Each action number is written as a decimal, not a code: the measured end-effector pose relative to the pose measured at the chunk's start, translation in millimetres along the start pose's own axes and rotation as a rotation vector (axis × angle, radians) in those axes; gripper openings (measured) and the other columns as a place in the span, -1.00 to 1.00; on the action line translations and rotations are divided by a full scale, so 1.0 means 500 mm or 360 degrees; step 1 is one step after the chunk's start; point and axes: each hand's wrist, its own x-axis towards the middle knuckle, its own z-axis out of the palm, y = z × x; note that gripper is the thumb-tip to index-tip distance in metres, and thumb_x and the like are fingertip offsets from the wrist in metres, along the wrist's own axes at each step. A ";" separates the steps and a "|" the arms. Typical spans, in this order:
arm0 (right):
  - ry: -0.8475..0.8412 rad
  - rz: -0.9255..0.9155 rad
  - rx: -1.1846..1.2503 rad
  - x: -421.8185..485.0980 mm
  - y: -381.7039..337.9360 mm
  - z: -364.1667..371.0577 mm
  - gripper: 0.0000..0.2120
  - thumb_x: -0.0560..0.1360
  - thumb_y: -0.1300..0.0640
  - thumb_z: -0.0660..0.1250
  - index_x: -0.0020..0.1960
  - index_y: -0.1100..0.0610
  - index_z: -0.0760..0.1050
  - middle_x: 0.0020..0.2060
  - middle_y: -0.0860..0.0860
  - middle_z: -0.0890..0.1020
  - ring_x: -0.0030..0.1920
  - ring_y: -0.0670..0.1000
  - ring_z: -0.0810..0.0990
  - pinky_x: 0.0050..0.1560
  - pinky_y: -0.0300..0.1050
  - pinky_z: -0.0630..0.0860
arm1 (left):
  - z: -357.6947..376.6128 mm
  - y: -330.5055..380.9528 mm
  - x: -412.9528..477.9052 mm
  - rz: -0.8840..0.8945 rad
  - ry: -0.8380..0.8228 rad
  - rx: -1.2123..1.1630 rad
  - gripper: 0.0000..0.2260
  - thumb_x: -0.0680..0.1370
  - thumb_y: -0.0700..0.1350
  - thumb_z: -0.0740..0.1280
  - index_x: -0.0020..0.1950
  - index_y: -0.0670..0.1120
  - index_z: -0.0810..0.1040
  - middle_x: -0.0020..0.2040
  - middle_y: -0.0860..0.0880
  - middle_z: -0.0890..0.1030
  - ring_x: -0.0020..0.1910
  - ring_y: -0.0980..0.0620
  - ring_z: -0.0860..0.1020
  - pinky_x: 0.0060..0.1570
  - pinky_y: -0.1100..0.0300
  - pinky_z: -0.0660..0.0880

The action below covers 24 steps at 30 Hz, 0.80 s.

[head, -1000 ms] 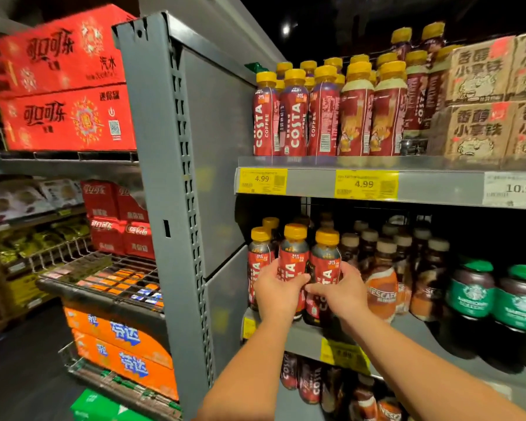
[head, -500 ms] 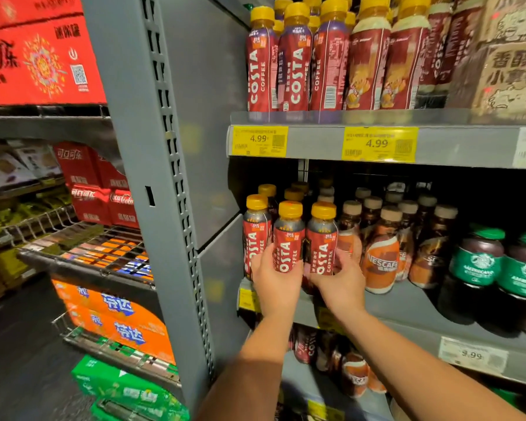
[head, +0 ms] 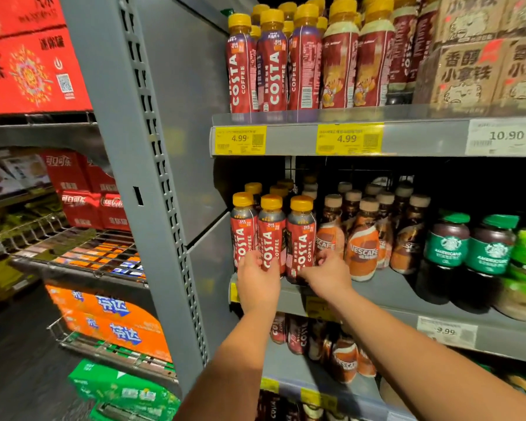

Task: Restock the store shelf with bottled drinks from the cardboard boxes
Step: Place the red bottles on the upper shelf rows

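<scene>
Costa bottles (head: 243, 235): three yellow-capped ones stand upright in a row at the front edge of the middle shelf (head: 392, 291), at its far left end beside the grey side panel (head: 176, 123). More of the same stand behind them.
Left hand (head: 257, 282): curled round the foot of the middle bottle (head: 271, 235), with fingertips (head: 251, 257) tucked between it and the leftmost one.
Right hand (head: 327, 276): wrapped round the base of the right bottle (head: 301, 238), fingers (head: 327, 256) slipped between it and the nearest Nescafé bottle.
Change: a second ago both hands lay higher, across the labels. They have since slid down to the bottles' feet, so the COSTA lettering now reads clear above the knuckles. The three bottles keep the same row and the same spot.
View: the head has come closer and dipped — less shows above the top row's caps, and more of the shelf below.
Neighbours: Nescafé bottles (head: 363, 247) stand just right of the Costa row, then green-capped Starbucks bottles (head: 450, 247).
Above: taller Costa bottles (head: 271, 62) line the upper shelf (head: 422, 138), with printed cartons (head: 474, 65) beside them.
Left bay: red cola cases (head: 28, 65) sit up top — orange cases (head: 113, 326) and green cases (head: 125, 390) sit lower.
</scene>
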 end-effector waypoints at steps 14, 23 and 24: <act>-0.0370 -0.0486 -0.1733 -0.149 -0.011 -0.244 -0.70 0.47 0.06 0.26 0.16 0.13 0.50 0.12 0.10 0.57 0.10 0.15 0.58 -0.01 -0.04 0.51 | -0.051 0.172 -0.179 0.0570 -0.0650 0.1447 -0.66 0.53 -0.06 0.25 0.26 -0.15 0.46 0.34 -0.18 0.44 0.13 -0.18 0.55 -0.05 0.07 0.45; -0.0299 -0.0275 -0.1738 -0.271 0.040 -0.288 -0.65 0.48 0.01 0.27 0.21 0.14 0.48 0.17 0.11 0.56 0.16 0.15 0.55 0.04 -0.04 0.48 | -0.067 0.161 -0.306 0.0679 -0.0923 0.1384 -0.78 0.53 -0.02 0.26 0.09 -0.10 0.56 0.09 -0.12 0.59 0.09 -0.17 0.56 -0.05 0.07 0.47; -0.0285 -0.0253 -0.1727 -0.288 0.047 -0.287 -0.66 0.48 0.01 0.27 0.20 0.14 0.49 0.16 0.12 0.57 0.15 0.15 0.56 0.04 -0.04 0.49 | -0.073 0.152 -0.319 0.0688 -0.0955 0.1366 -0.79 0.53 -0.02 0.26 0.07 -0.10 0.56 0.08 -0.13 0.60 0.08 -0.17 0.56 -0.06 0.07 0.47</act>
